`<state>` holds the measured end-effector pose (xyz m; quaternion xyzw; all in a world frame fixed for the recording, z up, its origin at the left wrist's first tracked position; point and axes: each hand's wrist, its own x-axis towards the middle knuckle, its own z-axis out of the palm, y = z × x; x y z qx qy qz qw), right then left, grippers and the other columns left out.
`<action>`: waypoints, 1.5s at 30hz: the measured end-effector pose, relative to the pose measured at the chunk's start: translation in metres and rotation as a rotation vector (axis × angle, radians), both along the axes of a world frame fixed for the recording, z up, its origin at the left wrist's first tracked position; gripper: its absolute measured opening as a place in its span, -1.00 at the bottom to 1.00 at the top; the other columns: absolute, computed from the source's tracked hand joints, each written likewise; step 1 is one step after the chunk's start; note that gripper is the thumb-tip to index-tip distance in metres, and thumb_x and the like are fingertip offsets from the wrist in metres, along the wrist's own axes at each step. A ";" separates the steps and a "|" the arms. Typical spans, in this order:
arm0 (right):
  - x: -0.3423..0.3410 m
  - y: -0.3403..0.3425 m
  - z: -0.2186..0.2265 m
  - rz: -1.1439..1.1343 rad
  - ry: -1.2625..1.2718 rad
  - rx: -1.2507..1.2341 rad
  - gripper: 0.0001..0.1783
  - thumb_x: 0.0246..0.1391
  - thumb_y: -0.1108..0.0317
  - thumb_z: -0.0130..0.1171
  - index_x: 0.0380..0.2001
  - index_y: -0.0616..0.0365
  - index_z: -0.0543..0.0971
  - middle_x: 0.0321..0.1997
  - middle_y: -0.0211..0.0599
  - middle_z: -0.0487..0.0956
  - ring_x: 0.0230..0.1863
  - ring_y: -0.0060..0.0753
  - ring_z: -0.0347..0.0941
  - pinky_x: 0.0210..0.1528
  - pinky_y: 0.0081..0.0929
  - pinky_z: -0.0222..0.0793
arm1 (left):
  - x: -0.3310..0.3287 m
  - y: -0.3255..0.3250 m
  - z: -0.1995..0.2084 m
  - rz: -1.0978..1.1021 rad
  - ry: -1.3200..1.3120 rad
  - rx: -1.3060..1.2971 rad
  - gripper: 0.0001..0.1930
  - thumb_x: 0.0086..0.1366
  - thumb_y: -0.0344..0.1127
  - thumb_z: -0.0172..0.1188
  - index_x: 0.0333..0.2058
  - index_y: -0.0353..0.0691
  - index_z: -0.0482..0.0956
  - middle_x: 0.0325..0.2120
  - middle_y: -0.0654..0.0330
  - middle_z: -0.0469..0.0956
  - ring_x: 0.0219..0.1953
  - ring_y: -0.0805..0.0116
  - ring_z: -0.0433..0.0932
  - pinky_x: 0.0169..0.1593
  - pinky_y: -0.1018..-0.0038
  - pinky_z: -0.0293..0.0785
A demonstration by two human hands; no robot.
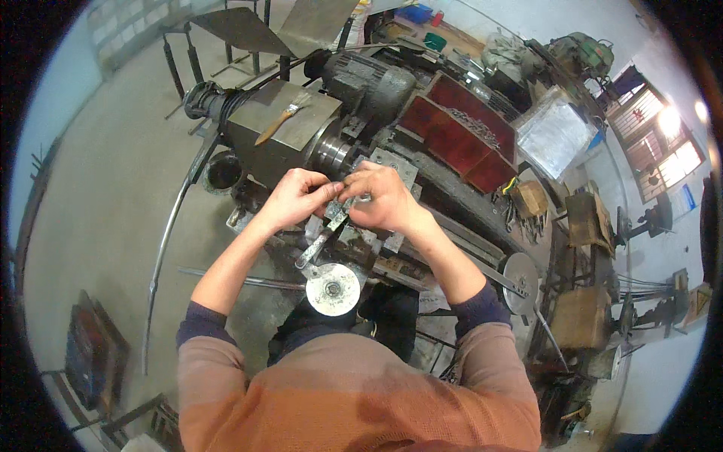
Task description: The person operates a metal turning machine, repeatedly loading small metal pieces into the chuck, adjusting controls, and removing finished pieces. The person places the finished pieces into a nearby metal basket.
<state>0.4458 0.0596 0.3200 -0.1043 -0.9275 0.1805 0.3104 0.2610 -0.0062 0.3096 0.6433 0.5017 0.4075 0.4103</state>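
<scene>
Both hands meet over the tool slide of a small metal lathe, just in front of its round steel chuck (pixel 331 153). My left hand (pixel 298 199) has thumb and forefinger pinched together, their tips close to the other hand. Beside it, my right hand (pixel 381 197) curls its fingers downward, closed. Whatever lies between the fingertips is hidden or too small to name. Below them a flat metal lever (pixel 322 239) slants toward me. Nearest my body is a pale round handwheel (pixel 333 289).
A wooden-handled brush (pixel 283 119) lies on the headstock (pixel 263 120) at left. Behind the right hand stands a red metal tray (pixel 452 139) holding small metal parts. A long bar (pixel 172 218) juts out at left. Another handwheel (pixel 520 283) sits at right.
</scene>
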 end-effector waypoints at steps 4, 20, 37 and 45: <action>-0.014 0.027 0.001 0.049 -0.109 -0.007 -0.76 -0.50 0.44 0.14 -0.56 0.10 0.63 -0.44 -0.27 0.57 -0.30 -0.23 0.45 -0.28 -0.41 0.40 | -0.026 -0.004 0.005 -0.033 0.095 0.001 -0.70 0.22 -0.16 0.07 -0.40 -0.34 0.54 -0.69 0.21 0.48 -0.61 0.57 0.45 -0.54 0.57 0.34; -0.025 0.099 -0.045 -0.442 -0.519 -0.387 -0.65 -0.44 0.28 0.11 -0.45 0.14 0.64 -0.46 -0.10 0.59 -0.38 -0.26 0.53 -0.25 -0.48 0.40 | -0.231 -0.183 -0.066 0.792 0.726 -0.339 -0.69 0.12 -0.12 0.13 -0.37 -0.30 0.47 -0.65 -0.02 0.48 -0.46 -0.02 0.50 -0.38 0.19 0.38; -0.043 0.086 -0.028 -0.600 -0.559 -0.300 -0.77 -0.45 0.26 0.11 -0.63 0.11 0.62 -0.61 -0.09 0.53 -0.52 -0.13 0.51 -0.34 -0.39 0.42 | -0.412 -0.106 -0.094 1.017 1.364 -0.434 -0.73 0.00 -0.43 0.07 -0.25 -0.17 0.54 -0.29 0.04 0.54 -0.22 0.12 0.53 -0.19 0.27 0.45; 0.003 0.069 -0.019 -0.542 -0.213 -0.113 -0.70 -0.42 0.31 0.13 -0.46 0.08 0.63 -0.38 -0.17 0.58 -0.32 -0.15 0.47 -0.19 -0.38 0.38 | -0.323 -0.049 -0.154 0.836 0.652 0.577 -0.69 0.07 -0.34 0.06 -0.18 -0.29 0.50 -0.35 0.01 0.56 -0.27 0.13 0.55 -0.22 0.34 0.44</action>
